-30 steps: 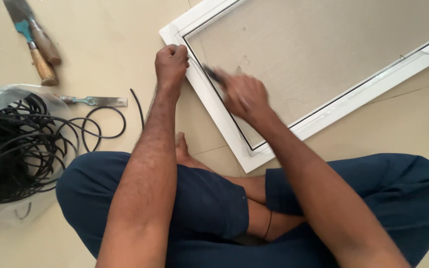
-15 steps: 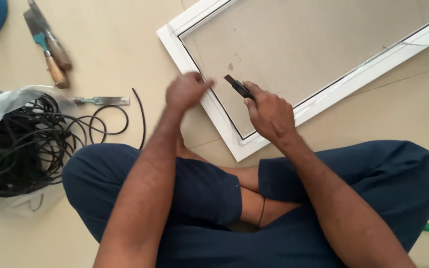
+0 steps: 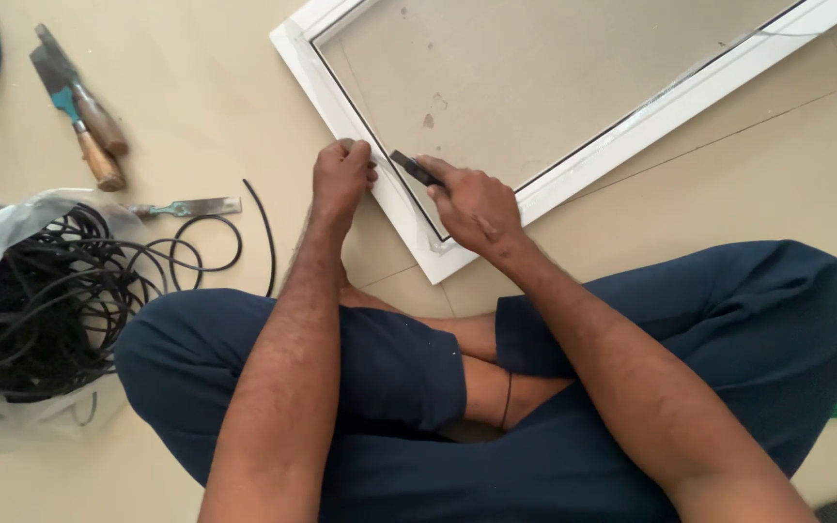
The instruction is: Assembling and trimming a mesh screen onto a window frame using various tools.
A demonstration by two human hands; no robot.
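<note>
A person sits cross-legged on a tiled floor (image 3: pixel 196 87), seen from above. The left hand (image 3: pixel 341 179) has its fingers (image 3: pixel 358 151) curled narrow, pinching at the thin black cord (image 3: pixel 372 138) that runs in the groove of a white screen frame (image 3: pixel 394 199). The right hand (image 3: pixel 472 201) is closed around a small dark tool (image 3: pixel 414 169), whose tip points toward the left fingertips, almost touching them. The frame's near corner lies just below the right fingers, and the grey mesh (image 3: pixel 535 77) stretches away beyond both hands.

Judging from this, the pressing goes best with the tool kept in line with the groove, the left fingers feeding cord just ahead of the tip, and the mesh kept flat.

To the left of the left fingers, well apart, a bag of coiled black cord (image 3: pixel 41 291) lies open, with a flat metal scraper (image 3: pixel 186 206) and two wooden-handled tools (image 3: pixel 84 116) beyond.

Compared with half a second ago, the left hand has drawn closer to the tool tip, and the view has shifted slightly.
</note>
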